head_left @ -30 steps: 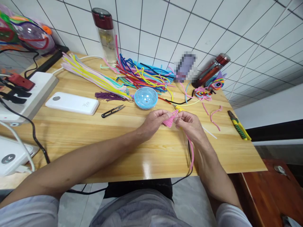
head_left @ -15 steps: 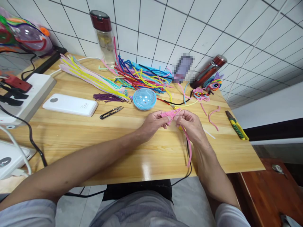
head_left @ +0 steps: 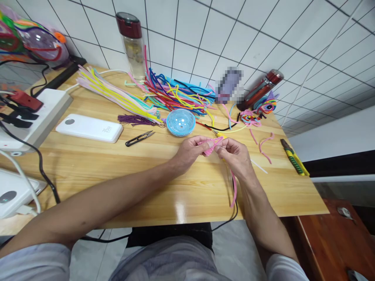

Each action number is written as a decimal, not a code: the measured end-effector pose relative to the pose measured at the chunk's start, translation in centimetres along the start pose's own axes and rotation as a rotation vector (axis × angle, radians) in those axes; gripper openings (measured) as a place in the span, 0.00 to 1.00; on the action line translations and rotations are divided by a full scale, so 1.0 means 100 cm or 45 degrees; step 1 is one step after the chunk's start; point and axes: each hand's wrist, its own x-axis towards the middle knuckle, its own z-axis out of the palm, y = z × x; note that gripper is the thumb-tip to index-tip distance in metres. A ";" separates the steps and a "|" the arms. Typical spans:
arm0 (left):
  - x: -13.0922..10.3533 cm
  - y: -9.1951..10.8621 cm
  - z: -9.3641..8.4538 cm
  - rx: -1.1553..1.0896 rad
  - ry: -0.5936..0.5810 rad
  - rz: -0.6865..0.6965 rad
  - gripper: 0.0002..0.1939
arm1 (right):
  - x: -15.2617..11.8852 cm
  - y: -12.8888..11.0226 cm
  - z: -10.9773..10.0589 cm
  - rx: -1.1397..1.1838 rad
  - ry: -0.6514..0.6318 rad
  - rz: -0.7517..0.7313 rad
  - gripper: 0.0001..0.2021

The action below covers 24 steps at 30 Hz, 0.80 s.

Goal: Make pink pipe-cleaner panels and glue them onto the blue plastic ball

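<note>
A small pink piece of bent pipe cleaner [head_left: 208,148] is held between both hands above the table. My left hand [head_left: 191,152] pinches its left side with thumb and fingers. My right hand [head_left: 235,153] is closed at its right end, fingertips on the pink strand. A loose pink tail [head_left: 234,191] hangs below my right hand toward the table's front edge. Just behind the hands stands a blue bowl [head_left: 181,123]. A yellow-handled tool [head_left: 218,134] lies partly hidden behind my right hand.
Bundled pipe cleaners [head_left: 175,95] lie along the wall. Thread snips [head_left: 140,138] and a white power bank [head_left: 89,128] are at left, beside a power strip [head_left: 49,117]. Pliers [head_left: 294,157] rest near the right edge. A glass bottle [head_left: 133,50] and red flask [head_left: 260,89] stand behind.
The view has shifted slightly. Both hands keep hold of the pink pipe cleaner, and the left thumb covers a little more of it.
</note>
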 end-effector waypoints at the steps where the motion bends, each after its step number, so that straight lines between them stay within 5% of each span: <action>1: 0.000 0.000 0.000 0.019 0.005 0.012 0.20 | 0.000 0.000 0.001 -0.008 0.010 -0.007 0.11; 11: -0.001 0.004 0.001 0.032 0.099 -0.062 0.18 | -0.001 -0.001 -0.003 -0.082 -0.075 -0.055 0.11; 24: -0.001 0.004 0.002 0.035 0.047 -0.084 0.18 | -0.001 -0.005 -0.005 -0.073 -0.130 -0.006 0.10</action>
